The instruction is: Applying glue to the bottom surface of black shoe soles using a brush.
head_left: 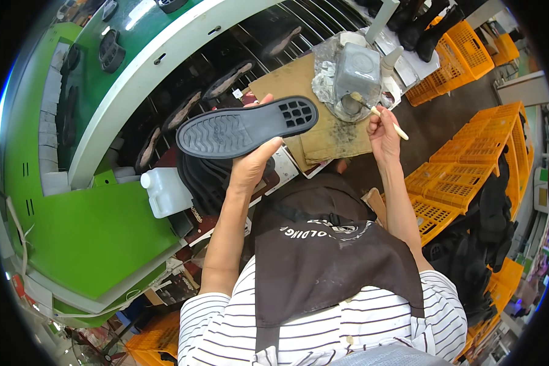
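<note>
Head view, looking down past a striped shirt (311, 314) and a dark brown apron (323, 262): held up ahead of the chest, a black sole (244, 129), patterned face upward, in the left hand (253, 165). Grips with thumb at the near edge and fingertips at the far one; cannot tell how spread beneath, being hidden. In the right hand (384, 131), thumb and fingers pinching the handle of a slim brush (376, 111), bristles at the mouth of a round cup (349, 108); cannot tell whether dipped. Looks like the step of loading the brush, sole held ready; seems to call for a light pinch, a bristle tip free of drips and a level sole. As for materials, appears rubbery and matt: long rounded outline, wavy ridges toward the left end, a grid of squarish hollows at the right. Below, a stack of dark curved pieces (210, 183) beside a cloudy plastic jug (166, 192). Beyond, flat brown cardboard (332, 146), smudged black near the cup; then a grey boxy container (357, 68) amid crinkled clear film (324, 79). Off to the right, orange lattice crates (463, 168), hard and perforated. Farther, thin metal bars of a rack (308, 21), a smooth pale curved rail (143, 67), and dark, soft-looking boots (436, 36).
</note>
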`<state>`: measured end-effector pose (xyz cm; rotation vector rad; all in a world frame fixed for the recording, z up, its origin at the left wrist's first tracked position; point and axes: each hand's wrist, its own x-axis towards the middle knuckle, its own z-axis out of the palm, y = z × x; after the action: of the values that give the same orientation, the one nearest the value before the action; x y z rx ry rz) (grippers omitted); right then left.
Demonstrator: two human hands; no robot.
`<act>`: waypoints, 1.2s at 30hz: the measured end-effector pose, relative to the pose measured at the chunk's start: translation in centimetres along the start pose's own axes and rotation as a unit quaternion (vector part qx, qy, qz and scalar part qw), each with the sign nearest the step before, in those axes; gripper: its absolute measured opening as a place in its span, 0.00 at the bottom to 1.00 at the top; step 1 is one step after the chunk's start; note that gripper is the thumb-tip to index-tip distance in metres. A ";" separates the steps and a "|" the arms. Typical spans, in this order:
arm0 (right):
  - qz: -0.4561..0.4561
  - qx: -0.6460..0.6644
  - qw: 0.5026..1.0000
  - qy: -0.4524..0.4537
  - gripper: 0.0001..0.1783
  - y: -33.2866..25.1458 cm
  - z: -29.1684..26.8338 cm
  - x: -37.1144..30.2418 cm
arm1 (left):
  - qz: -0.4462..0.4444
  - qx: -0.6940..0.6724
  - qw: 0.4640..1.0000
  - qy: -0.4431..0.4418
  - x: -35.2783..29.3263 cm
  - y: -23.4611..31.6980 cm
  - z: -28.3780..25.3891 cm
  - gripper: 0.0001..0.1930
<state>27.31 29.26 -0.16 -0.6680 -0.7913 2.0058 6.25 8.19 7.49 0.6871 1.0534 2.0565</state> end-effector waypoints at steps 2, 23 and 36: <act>-0.048 -0.018 0.998 -0.026 0.12 -1.3 3.3 -1.6 | 0.015 0.052 0.998 0.013 0.3 0.4 1.2 0.34; -0.146 -0.264 0.924 -0.234 0.14 -1.2 17.0 -10.1 | -0.066 -0.143 0.987 0.024 0.7 -3.3 5.9 0.37; -0.162 -0.271 0.908 -0.277 0.14 -2.2 17.8 -9.0 | -0.008 0.264 0.925 -0.271 -0.4 -2.8 4.2 0.28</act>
<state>20.35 17.53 14.53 -0.2186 -1.7211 1.6720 10.44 10.93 7.31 1.4157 1.2617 1.4170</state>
